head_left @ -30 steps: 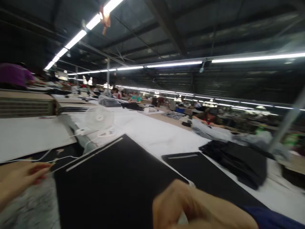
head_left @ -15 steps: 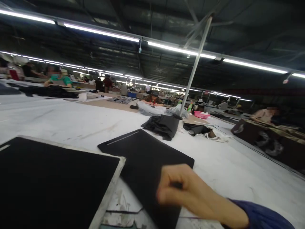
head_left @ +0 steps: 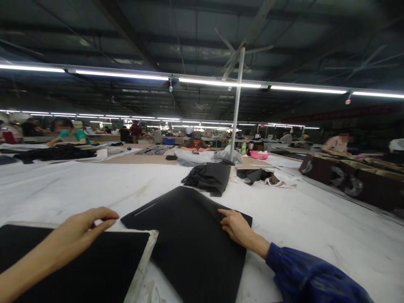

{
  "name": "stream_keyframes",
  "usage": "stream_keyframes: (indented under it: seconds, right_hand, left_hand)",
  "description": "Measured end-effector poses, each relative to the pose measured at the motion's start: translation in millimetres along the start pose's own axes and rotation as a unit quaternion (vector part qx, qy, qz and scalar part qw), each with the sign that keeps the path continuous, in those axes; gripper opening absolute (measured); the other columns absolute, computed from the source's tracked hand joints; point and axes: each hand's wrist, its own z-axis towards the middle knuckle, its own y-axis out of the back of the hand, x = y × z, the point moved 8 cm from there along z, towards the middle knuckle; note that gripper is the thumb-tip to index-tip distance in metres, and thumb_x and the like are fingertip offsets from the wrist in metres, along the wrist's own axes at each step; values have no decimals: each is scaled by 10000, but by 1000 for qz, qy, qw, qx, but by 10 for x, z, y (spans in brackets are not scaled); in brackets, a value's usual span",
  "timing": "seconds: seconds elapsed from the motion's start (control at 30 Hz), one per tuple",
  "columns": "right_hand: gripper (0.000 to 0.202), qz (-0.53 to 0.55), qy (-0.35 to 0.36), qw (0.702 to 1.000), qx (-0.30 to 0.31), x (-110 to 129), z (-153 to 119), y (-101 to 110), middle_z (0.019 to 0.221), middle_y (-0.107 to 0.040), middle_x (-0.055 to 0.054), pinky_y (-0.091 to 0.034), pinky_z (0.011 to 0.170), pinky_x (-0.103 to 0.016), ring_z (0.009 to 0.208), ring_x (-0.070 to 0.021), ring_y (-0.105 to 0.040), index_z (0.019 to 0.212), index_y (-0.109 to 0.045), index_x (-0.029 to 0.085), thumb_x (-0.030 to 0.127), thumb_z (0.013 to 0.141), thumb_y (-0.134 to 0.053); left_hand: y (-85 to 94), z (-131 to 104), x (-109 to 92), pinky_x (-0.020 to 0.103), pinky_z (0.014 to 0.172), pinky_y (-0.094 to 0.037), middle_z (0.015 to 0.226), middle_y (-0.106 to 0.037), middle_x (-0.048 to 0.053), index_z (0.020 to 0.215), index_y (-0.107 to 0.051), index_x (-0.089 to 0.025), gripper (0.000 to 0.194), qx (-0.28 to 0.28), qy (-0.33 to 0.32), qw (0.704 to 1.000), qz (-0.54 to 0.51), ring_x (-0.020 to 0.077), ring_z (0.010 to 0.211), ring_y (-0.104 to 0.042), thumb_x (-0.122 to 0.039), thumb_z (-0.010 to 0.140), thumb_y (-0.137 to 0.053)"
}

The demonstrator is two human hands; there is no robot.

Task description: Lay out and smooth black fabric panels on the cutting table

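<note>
Flat black fabric panel point(head_left: 189, 240) with pale slit line, lying on white cutting table point(head_left: 315, 227). Right hand point(head_left: 235, 227) rests on its right edge, fingers curled, pinching nothing. Left hand point(head_left: 78, 231) hovers over white-edged black board point(head_left: 78, 265), thumb and forefinger nearly together, empty. Crumpled black cloth heap point(head_left: 208, 176) beyond.

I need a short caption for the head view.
Right hand rests on a black fabric panel; left hand hovers.
</note>
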Motion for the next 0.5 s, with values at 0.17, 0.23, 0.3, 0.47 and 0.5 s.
stream_keyframes:
  seconds: [0.17,0.23,0.3,0.47,0.5]
  right_hand:
    - [121,31,-5,992,121,118,148,135,1279,-559,-95,-431,883,-348,1085,-265,-557,813,-680,181,201,700,-641]
    - [216,35,-41,987,150,91,212,152,1132,-633,-99,-450,808,-321,971,-245,-603,729,-670,171,380,761,-628]
    - [322,25,-73,989,126,52,282,178,1009,-661,-104,-450,771,-315,903,-237,-614,707,-662,158,466,780,-606]
    - [554,134,-129,981,57,-1,373,165,1046,-655,-85,-463,755,-279,918,-217,-612,1152,-593,154,238,632,-763]
    - [586,171,-129,976,48,33,382,197,1055,-655,-86,-468,740,-273,912,-214,-615,1185,-580,152,240,635,-764]
  left_hand:
    - [-398,211,-906,318,885,-458,1062,-672,64,981,-677,-236,329,91,-141,986,-15,233,992,-605,-422,825,-456]
    - [-499,272,-1084,321,892,-460,1085,-662,72,1015,-666,-221,328,123,-147,981,-27,230,1007,-603,-392,822,-463]
    - [-587,330,-1185,331,910,-459,1105,-660,74,1039,-659,-204,336,157,-145,976,-45,231,1024,-601,-376,811,-482]
    - [-735,491,-1280,358,976,-434,1202,-637,78,1146,-619,-201,390,173,-140,970,-96,237,1114,-572,-338,791,-536]
    - [-755,521,-1299,367,991,-424,1236,-620,80,1182,-598,-206,417,166,-141,970,-108,241,1139,-558,-333,789,-545]
